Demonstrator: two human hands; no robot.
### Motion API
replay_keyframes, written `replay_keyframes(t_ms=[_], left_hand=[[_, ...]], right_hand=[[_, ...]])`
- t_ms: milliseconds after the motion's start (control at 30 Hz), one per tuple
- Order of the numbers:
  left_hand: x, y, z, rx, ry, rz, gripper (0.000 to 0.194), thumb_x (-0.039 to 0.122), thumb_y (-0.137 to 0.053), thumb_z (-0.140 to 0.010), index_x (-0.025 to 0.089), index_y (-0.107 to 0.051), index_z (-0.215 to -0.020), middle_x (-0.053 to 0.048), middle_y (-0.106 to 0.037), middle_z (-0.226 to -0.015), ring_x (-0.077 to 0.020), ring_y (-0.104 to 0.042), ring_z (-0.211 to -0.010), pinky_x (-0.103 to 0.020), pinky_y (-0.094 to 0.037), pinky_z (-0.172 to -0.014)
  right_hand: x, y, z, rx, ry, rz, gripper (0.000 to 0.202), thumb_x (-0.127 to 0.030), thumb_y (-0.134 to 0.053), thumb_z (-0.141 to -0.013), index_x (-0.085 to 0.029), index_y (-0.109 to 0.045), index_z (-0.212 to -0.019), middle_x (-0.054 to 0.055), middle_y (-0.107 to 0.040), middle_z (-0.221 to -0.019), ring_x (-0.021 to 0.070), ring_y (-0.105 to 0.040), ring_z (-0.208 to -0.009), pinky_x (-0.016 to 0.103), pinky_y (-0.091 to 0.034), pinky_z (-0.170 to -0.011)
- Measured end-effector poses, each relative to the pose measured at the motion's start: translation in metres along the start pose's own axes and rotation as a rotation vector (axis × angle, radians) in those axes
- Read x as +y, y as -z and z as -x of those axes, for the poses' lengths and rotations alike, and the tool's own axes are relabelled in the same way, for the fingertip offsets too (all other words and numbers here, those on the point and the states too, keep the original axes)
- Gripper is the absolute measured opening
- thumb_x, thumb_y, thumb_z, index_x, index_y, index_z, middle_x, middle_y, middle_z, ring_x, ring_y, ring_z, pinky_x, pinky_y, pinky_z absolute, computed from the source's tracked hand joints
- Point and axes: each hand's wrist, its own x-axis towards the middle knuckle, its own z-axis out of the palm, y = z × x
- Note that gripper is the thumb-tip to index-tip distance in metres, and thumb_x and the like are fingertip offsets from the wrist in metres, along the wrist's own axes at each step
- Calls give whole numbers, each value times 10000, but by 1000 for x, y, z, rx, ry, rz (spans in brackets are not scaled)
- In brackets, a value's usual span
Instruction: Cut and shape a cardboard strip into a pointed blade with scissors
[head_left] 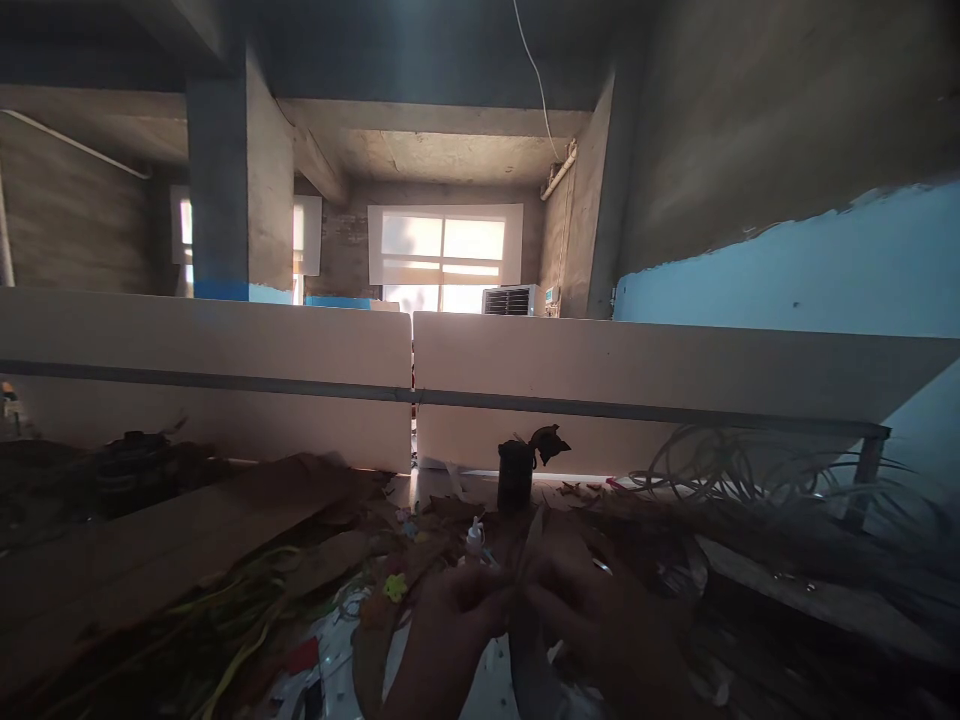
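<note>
At the lower centre of the head view, my left hand and my right hand meet, fingers pinched together. Between them is a thin brown leaf-like strip; part of it rises above the fingertips and part hangs below. Dim light hides exactly how each finger grips it. A small white squeeze bottle with a pointed tip stands just beyond my left hand. Left of that hand lies a yellow flower-shaped piece. Behind the hands stands a dark cylindrical container with a dark leaf-like shape at its top.
Brown sheets and yellow-green strips cover the left side. Thin pale strands are heaped at the right. A white partition with a grey rail runs along the back of the cluttered table.
</note>
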Motion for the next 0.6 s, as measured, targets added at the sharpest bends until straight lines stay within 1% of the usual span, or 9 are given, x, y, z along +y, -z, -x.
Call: replay_keyframes(t_ms=[67, 233, 367, 500, 600], left_hand=[[2, 1, 1, -8, -13, -31, 145, 324, -711, -665, 193, -770, -648, -6, -697, -651, -183, -615, -671, -265, -468, -659], [9, 2, 5, -2, -48, -98, 141, 273, -674, -708, 208, -786, -653, -1, -715, -652, -199, -636, -699, -268, -475, -691], [16, 2, 8, 10, -84, -117, 155, 209, -666, -702, 252, -815, -695, 7, -763, -693, -227, -669, -754, -270, -499, -711], [14, 3, 6, 5, -119, -142, 187, 183, -663, -689, 277, -822, -713, 15, -785, -735, -245, -690, -792, -258, -507, -688], [10, 4, 5, 18, -146, -205, 195, 196, -650, -724, 286, -822, -714, 18, -778, -706, -243, -692, -782, -241, -499, -652]], right_hand=[[0, 0, 0, 3, 22, 0, 222, -301, -518, -784, -200, -698, -701, 25, -669, -812, 180, -659, -705, 239, -482, -578], [-4, 0, 3, 22, -5, 28, 147, -273, -578, -751, -206, -691, -685, 11, -648, -779, 167, -652, -668, 237, -496, -574], [-7, -1, 4, 71, -10, 78, 134, -276, -601, -743, -212, -703, -684, 30, -621, -865, 185, -652, -719, 236, -493, -540], [-8, -1, 5, 80, 1, 98, 131, -277, -604, -743, -219, -707, -687, 28, -629, -869, 185, -643, -714, 235, -477, -533], [-11, 0, 6, 131, 27, 200, 113, -248, -607, -727, -228, -708, -679, 39, -654, -961, 202, -647, -776, 246, -470, -572]])
